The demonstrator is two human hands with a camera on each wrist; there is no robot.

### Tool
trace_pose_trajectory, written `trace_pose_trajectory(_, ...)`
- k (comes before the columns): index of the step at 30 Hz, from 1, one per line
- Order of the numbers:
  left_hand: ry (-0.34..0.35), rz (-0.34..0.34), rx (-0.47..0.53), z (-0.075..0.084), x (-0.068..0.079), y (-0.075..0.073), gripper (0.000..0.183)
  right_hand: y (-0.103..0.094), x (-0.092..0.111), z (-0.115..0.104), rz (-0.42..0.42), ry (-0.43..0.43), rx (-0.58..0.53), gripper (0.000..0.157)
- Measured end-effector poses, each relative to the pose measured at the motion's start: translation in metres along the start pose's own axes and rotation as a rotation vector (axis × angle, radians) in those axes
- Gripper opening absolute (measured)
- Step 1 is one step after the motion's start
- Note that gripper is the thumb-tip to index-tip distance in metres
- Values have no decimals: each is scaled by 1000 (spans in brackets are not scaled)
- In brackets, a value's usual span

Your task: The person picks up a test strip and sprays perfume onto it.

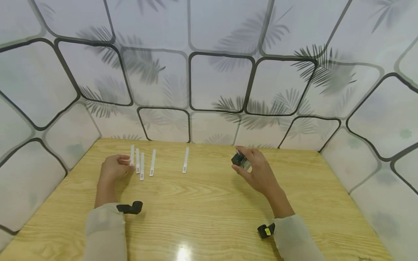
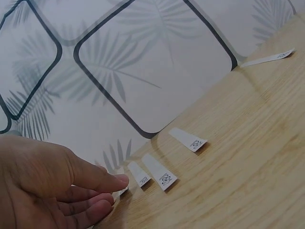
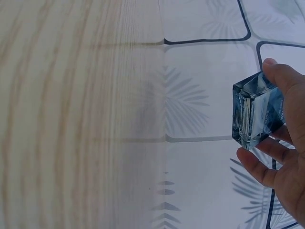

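Note:
At the left of the table, my left hand (image 1: 114,167) pinches the lower end of the leftmost white paper strip (image 1: 132,151) between thumb and fingers. In the left wrist view the hand (image 2: 62,186) covers most of that strip, and only a small bit of it shows at the fingertips. My right hand (image 1: 258,172) holds a small faceted glass perfume bottle (image 3: 255,112) by its sides, thumb on one side and fingers on the other. The bottle looks dark and bluish, and is raised above the table near the back.
Several more white strips with small print lie on the table (image 1: 196,210): a strip (image 1: 137,161), a strip (image 1: 142,166) and a strip (image 1: 152,163) close by, another strip (image 1: 185,160) farther right. A patterned wall (image 1: 222,83) borders the back and sides.

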State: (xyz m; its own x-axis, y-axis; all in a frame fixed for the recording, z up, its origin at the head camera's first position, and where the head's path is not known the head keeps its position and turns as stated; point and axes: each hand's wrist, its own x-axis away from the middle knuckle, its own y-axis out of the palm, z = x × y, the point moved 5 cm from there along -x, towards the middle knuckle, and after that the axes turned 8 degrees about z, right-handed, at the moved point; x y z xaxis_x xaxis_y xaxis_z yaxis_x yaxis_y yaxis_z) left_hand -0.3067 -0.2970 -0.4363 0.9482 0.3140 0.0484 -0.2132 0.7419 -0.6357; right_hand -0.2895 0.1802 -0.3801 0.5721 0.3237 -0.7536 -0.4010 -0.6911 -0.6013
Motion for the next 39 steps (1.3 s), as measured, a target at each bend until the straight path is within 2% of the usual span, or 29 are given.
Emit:
trace_pose_trajectory(10,-14,75,-34,2,-2,0,57,-2,-1,-3,8,-22,1,73)
trace_pose_trajectory(16,8,126,-55,2,-3,-2,54,-2,-1,-3,4,-24,3,73)
trace_pose_trajectory(21,0,160,-48,1,-3,-3,52,-2,-2,-4,2,-31,-2,71)
trace_pose_trajectory(31,-18,132,-38,1,-2,0,51,-1,-2,-4,-1,-32,-4,71)
trace_pose_trajectory(39,-68,114,-33,-1,-3,1,43,-1,-2,-4,-1,-33,-2,69)
